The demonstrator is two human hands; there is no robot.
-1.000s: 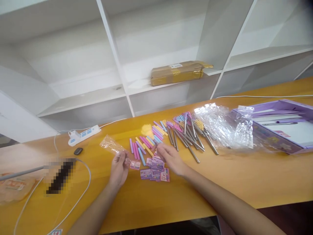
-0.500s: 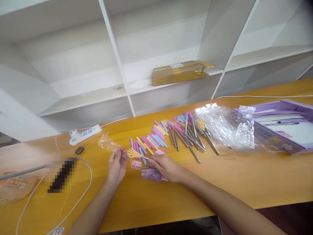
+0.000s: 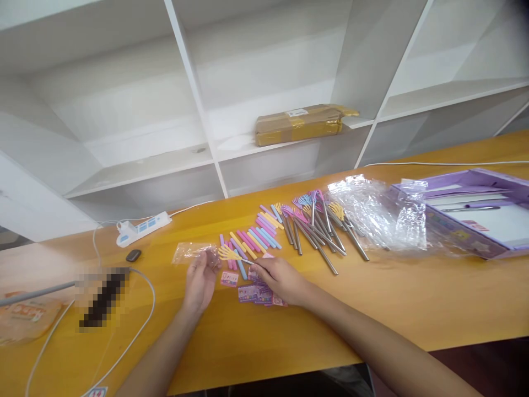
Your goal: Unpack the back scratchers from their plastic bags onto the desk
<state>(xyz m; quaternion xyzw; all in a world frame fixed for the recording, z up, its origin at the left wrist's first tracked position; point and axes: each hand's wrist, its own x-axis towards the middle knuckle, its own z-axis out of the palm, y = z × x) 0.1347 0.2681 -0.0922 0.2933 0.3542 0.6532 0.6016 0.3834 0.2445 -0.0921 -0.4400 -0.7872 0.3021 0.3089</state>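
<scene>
My left hand (image 3: 201,281) pinches a clear plastic bag (image 3: 188,253), which extends to the left of my fingers. In my right hand (image 3: 280,278) is a back scratcher (image 3: 230,253) with a yellow claw head, gripped by its metal rod. The claw points left, close to the bag's edge at my left fingertips; whether it is inside the bag I cannot tell. Below it lie a small pink card (image 3: 228,279) and a stack of purple printed cards (image 3: 249,293), partly under my right hand. Pink, yellow, blue and purple tubes (image 3: 248,241) lie just beyond.
Several back scratchers (image 3: 316,226) with coloured claws lie beyond my right hand. Clear bags (image 3: 378,215) are piled beside a purple box (image 3: 463,234). At left are a power strip (image 3: 144,229), a small black object (image 3: 133,255) and cables. A taped carton (image 3: 300,125) rests on the shelf.
The bag in my left hand has tilted down to lie more level. The claw end has shifted slightly up and right relative to my left fingers. Both hands keep their hold.
</scene>
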